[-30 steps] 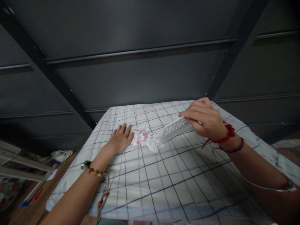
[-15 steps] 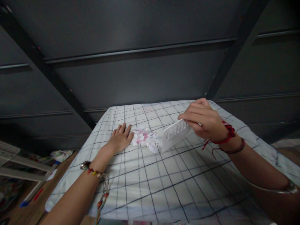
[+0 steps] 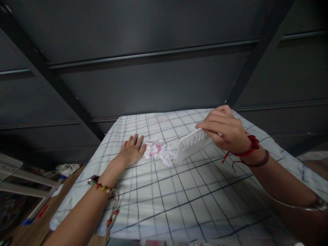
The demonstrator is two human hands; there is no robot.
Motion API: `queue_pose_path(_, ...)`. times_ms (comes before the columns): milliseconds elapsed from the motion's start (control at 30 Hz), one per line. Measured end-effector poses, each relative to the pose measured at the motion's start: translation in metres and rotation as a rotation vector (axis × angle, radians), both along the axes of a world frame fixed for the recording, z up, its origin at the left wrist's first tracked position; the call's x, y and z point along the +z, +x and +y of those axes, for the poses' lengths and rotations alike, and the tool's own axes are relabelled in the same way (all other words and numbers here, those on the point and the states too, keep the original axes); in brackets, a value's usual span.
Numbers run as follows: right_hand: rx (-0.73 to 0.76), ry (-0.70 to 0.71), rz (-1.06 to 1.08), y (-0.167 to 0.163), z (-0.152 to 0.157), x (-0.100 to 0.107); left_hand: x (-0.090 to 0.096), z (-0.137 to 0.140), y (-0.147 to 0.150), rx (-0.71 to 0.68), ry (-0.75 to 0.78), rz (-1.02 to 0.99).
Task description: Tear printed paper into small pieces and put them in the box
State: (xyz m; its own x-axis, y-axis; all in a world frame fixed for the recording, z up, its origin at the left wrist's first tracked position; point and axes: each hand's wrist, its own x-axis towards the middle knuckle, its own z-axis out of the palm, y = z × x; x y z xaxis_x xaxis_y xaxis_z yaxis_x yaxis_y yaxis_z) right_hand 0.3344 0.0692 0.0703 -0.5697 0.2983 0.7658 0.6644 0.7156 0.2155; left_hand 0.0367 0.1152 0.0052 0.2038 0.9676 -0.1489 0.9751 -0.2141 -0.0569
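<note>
My left hand (image 3: pixel 132 150) lies flat on the checked tablecloth (image 3: pixel 153 198), fingers spread, at the left side of a small heap of torn paper scraps (image 3: pixel 159 152). The scraps are white with some pink in the middle. My right hand (image 3: pixel 222 129) grips the top edge of a thin white plastic board (image 3: pixel 191 147) with a row of slanted slots. The board stands on edge, tilted, and its lower left corner is right beside the heap's right side. Whether it touches the scraps I cannot tell.
A dark grey panelled wall (image 3: pixel 153 82) rises behind the table's far edge. On the left, a white-framed stool or chair (image 3: pixel 28 191) stands on the wooden floor, with a crumpled cloth or bag (image 3: pixel 68 169) near it. Blurred items lie along the near edge.
The board in my right hand has tilted a little, its lower edge shifting slightly left towards the scraps. My right hand has risen slightly to the right. My left hand stays put.
</note>
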Motion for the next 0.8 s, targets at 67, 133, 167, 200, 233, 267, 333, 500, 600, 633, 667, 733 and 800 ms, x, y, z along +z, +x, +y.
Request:
queue_pose_path(67,-0.013,0.0,0.002,-0.0004,0.0001,-0.0004,0.0009,-0.0004,0.0005,-0.001,-0.001,-0.004)
queue_pose_path(133,-0.018,-0.03,-0.011,-0.001,0.0002,-0.001,0.0015,-0.0006,0.0008,-0.004,0.001,-0.006)
queue_pose_path(167,-0.015,-0.048,-0.016,-0.0012,0.0,-0.001,0.0016,-0.0007,0.0008,-0.007,0.003,-0.008)
queue_pose_path(200,-0.01,-0.062,-0.016,-0.0011,-0.0002,-0.0008,0.0015,-0.0006,0.0007,-0.011,0.005,-0.01)
queue_pose_path(233,-0.007,-0.068,-0.007,-0.0009,-0.0005,-0.0004,0.0013,-0.0005,0.0007,-0.013,0.006,-0.01)
queue_pose_path(267,-0.009,-0.07,0.003,-0.0004,-0.0008,0.0003,0.0011,-0.0004,0.0005,-0.014,0.005,-0.008)
queue_pose_path(333,-0.027,-0.071,0.022,0.0016,-0.0014,0.0023,0.0007,-0.0002,0.0004,-0.009,-0.002,0.0)
queue_pose_path(500,-0.028,-0.088,0.024,0.0075,0.0003,0.0043,0.0015,-0.0011,0.0009,0.003,-0.013,0.0)
queue_pose_path(600,-0.048,-0.099,-0.001,0.0077,0.0031,0.001,0.0024,-0.0021,0.0017,-0.004,-0.003,-0.007)
queue_pose_path(633,-0.059,-0.092,-0.007,0.0073,0.0039,-0.0003,0.0027,-0.0024,0.002,-0.006,-0.001,-0.007)
queue_pose_path(667,-0.066,-0.083,-0.011,0.0069,0.0045,-0.0016,0.003,-0.0026,0.0022,-0.006,-0.002,-0.007)
queue_pose_path(733,-0.073,-0.061,-0.009,0.0065,0.0052,-0.0036,0.0032,-0.0027,0.0027,0.003,-0.006,-0.006)
queue_pose_path(800,-0.091,-0.026,0.01,0.0073,0.0056,-0.0047,0.0031,-0.0025,0.003,0.01,-0.009,-0.006)
